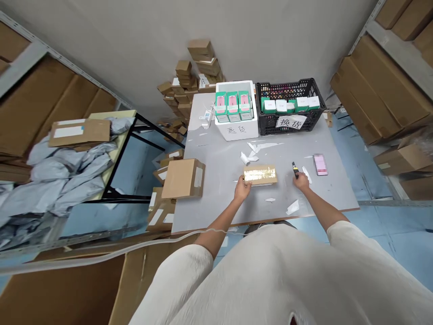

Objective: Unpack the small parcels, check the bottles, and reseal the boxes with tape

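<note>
My left hand point(242, 188) grips the left end of a small cardboard box point(260, 176) near the front of the grey table point(219, 203). Shiny clear tape runs along the top of that box. To its right, my right hand point(301, 181) is closed around a black and yellow utility knife point(295, 169), which points away from me and is apart from the box. Whether its blade is out is too small to tell. Torn white paper scraps point(292, 207) lie around both hands. A pink phone-like item point(320, 164), blurred over, lies right of the knife.
At the table's back stand a white foam bin point(238, 131) with green and pink boxes and a black crate point(287, 124) with green boxes. A larger carton point(179, 178) sits at the left edge. A pale cable point(135, 246) crosses low on the left.
</note>
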`<state>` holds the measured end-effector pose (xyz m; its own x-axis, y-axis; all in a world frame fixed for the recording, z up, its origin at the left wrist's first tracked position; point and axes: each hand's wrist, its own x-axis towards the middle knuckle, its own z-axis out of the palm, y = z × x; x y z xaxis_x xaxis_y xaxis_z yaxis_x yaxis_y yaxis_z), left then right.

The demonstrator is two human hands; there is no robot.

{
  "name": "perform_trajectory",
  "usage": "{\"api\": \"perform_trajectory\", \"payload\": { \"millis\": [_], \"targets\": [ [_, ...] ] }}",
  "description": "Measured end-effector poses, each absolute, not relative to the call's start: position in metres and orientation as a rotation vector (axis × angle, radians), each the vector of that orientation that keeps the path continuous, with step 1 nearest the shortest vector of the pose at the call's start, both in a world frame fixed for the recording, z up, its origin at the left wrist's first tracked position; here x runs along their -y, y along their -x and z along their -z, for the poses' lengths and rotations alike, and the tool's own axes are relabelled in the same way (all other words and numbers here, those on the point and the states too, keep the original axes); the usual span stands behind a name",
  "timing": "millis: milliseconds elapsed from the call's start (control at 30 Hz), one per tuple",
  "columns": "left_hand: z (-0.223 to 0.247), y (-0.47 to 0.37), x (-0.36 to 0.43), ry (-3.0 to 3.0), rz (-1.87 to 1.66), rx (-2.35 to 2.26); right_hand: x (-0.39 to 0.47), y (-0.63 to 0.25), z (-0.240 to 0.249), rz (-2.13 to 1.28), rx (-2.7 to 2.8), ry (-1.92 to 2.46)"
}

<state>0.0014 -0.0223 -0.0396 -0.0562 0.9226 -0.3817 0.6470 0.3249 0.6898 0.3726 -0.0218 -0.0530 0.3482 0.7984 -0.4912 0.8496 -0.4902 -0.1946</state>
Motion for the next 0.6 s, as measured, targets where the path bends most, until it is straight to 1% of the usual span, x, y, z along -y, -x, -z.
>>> {"api": "perform_trajectory", "payload": {
  "millis": [133, 300, 467, 600],
  "targets": [
    [0.023, -0.013, 0.031, -1.674, -0.353, -1.909, 0.015, -0.378, 0.069, 0.840, -1.509, -2.402],
    [0.005, -0.029, 0.048, -1.895, -0.183, -1.791, 0.009, -0.377, 0.077, 0.812, -1.549, -2.318],
    [0.005, -0.027, 0.059, -2.013, -0.105, -1.731, 0.009, -0.378, 0.084, 0.752, -1.558, -2.297],
    [0.008, -0.021, 0.060, -2.068, -0.073, -1.690, 0.012, -0.375, 0.092, 0.766, -1.491, -2.365]
  ]
}}
